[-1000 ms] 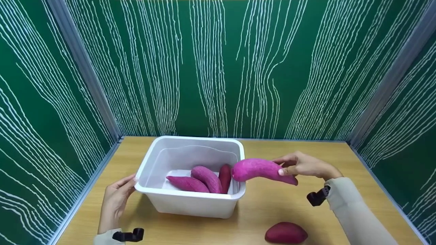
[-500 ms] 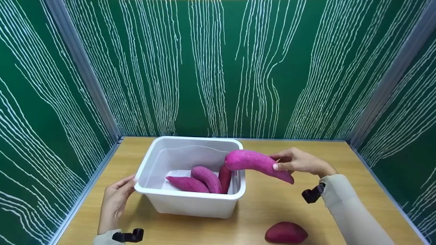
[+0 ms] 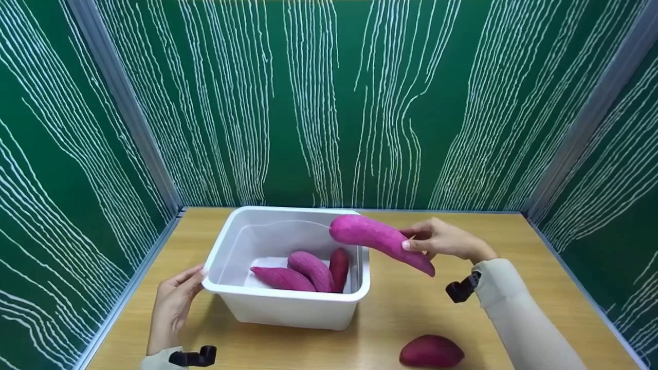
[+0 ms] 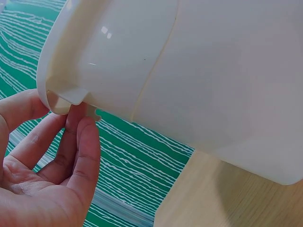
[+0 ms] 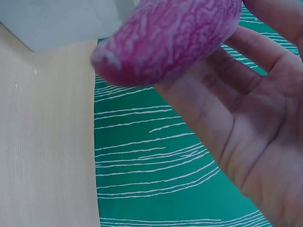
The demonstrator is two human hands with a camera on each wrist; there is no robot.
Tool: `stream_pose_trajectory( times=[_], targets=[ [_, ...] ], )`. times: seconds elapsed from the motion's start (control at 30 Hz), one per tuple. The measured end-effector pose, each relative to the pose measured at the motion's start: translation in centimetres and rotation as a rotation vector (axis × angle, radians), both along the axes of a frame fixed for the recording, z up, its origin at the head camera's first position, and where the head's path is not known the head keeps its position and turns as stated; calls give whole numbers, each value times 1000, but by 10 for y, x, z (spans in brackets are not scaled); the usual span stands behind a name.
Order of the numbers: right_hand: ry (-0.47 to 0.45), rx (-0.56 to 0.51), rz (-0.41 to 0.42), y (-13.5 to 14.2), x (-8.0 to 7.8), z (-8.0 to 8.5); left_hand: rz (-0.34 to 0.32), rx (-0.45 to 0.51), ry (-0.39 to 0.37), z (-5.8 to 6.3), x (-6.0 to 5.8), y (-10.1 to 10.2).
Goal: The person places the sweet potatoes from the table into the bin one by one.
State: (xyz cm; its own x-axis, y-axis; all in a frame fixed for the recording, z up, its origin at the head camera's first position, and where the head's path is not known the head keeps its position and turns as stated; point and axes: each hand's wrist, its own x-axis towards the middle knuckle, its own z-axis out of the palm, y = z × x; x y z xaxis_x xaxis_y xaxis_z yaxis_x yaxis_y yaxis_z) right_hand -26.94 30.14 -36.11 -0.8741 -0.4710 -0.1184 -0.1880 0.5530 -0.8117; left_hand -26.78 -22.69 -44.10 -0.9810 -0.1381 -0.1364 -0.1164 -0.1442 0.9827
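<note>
A white plastic bin (image 3: 288, 306) stands on the table, with two pink-purple sweet potatoes (image 3: 284, 279) and a dark red one (image 3: 339, 267) on its floor. My left hand (image 3: 174, 303) pinches the bin's left rim between thumb and fingers; the left wrist view shows the fingertips tucked under the lip (image 4: 47, 94). In my right hand (image 3: 450, 240) is a long, curved purple sweet potato (image 3: 378, 237), gripped near its tapered end. Its thick end reaches over the bin's right rim, tilted upward. In the right wrist view, the tapered end of this sweet potato (image 5: 165, 45) hides some fingertips.
Another dark red sweet potato (image 3: 432, 351) lies on the wooden table (image 3: 493, 308) near the front, right of the bin. Green panels (image 3: 442, 154) with white wavy lines and grey posts (image 3: 576, 118) enclose the back and sides.
My right hand has moved left and upward with the purple sweet potato, bringing its thick end from beside the rim to above it. The left hand stays at the bin's rim.
</note>
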Motion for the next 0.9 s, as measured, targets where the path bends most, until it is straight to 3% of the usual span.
stream_pose_trajectory(
  times=[0.67, 0.9],
  targets=[
    [-6, -11, -11, -26, -12, 7, 2, 10, 3, 0, 0, 1],
    [-7, 4, -11, -36, -16, 8, 0, -26, -35, 2, 1, -1]
  ],
)
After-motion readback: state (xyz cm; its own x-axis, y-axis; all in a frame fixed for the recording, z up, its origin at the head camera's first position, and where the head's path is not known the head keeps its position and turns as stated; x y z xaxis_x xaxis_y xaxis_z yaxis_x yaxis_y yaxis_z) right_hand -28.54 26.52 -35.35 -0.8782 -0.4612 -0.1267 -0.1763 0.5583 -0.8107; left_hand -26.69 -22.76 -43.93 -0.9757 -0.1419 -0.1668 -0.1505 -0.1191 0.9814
